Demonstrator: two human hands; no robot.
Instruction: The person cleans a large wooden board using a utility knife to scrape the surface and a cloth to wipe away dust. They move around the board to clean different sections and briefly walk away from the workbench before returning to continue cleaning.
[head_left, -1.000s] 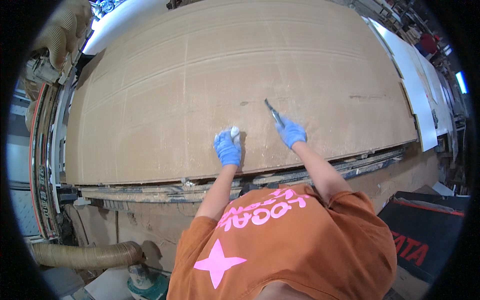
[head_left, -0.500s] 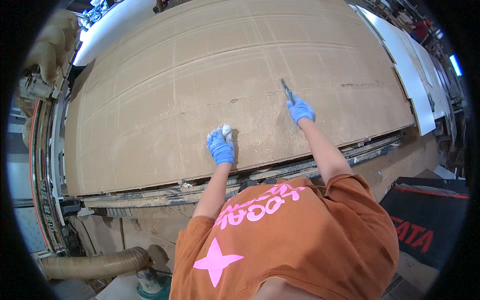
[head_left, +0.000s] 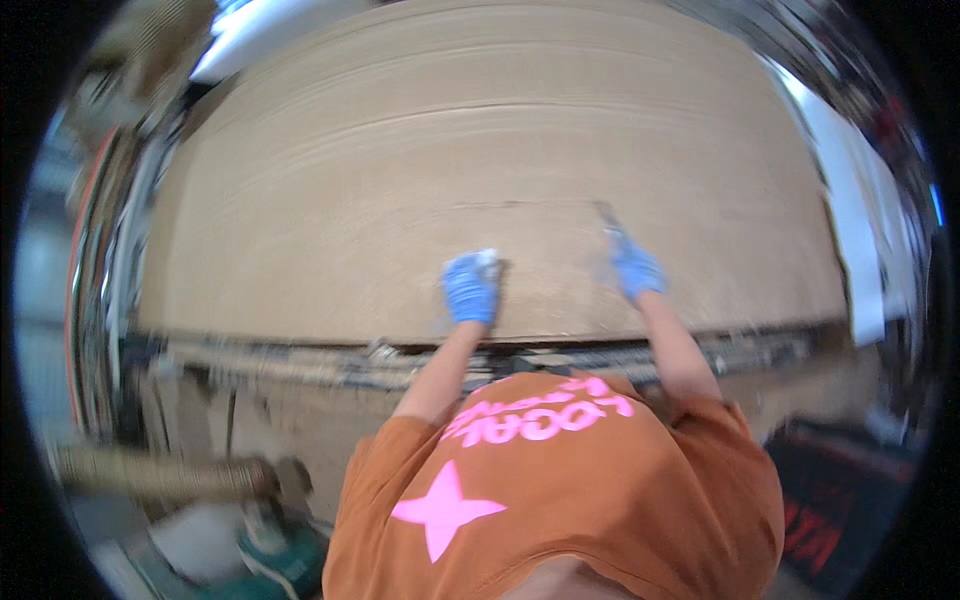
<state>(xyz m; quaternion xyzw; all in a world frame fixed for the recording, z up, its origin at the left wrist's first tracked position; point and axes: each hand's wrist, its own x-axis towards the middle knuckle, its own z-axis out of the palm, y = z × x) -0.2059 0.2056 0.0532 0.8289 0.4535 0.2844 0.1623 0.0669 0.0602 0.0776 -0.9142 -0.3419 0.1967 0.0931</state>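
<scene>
A large tan sheet of board lies flat in front of me, with faint lines and dust on its surface. My left hand, in a blue glove, rests low on the sheet, closed round a small white wad that shows beside its fingers. To the right, my right hand, also blue-gloved, is closed on a slim grey tool pointing away from me. The tool's tip is at or just above the board, by a faint scored line. Motion blur hides its exact kind.
Metal rails run below the board's near edge. A ribbed hose and a green-based machine are at lower left. White panels stand at the right, and a black case with red marks sits lower right.
The view has turned, levelling the board's near edge, and is now blurred. My right hand has drawn the tool slightly toward me. My left hand keeps the white wad.
</scene>
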